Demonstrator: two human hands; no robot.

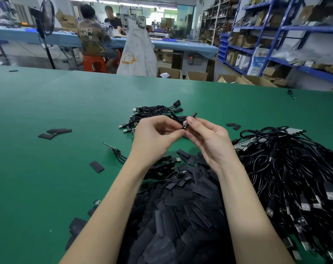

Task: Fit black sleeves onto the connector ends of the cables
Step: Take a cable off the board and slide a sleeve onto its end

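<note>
Your left hand (154, 136) is raised above the green table (66, 115), fingers curled, thumb and forefinger pinching the connector end of a thin black cable (178, 121) at the point where both hands meet. Your right hand (209, 138) faces it, thumb and fingers pinching a black sleeve (190, 119) that tilts up and away from you; its near end sits at the small metal connector tip (184, 127). Whether the tip is already inside the sleeve cannot be told from this view.

Just beyond your hands lies a small bundle of cables (154, 111) with USB plugs pointing left and sleeved ends pointing right. Below your wrists, a large heap of loose black sleeves (181, 216) reaches to the near edge of the table. To its right, touching it, is a bigger tangle of unsleeved cables (295, 168) with USB plugs showing.

Stray sleeves lie apart on the mat: a few at far left (55, 132), one near your left forearm (96, 166), two right of your right hand (234, 125).

Beyond the table: two seated people (97, 35) at a blue bench, a standing fan (45, 20), a white sack (139, 52), blue shelving (276, 35).
</note>
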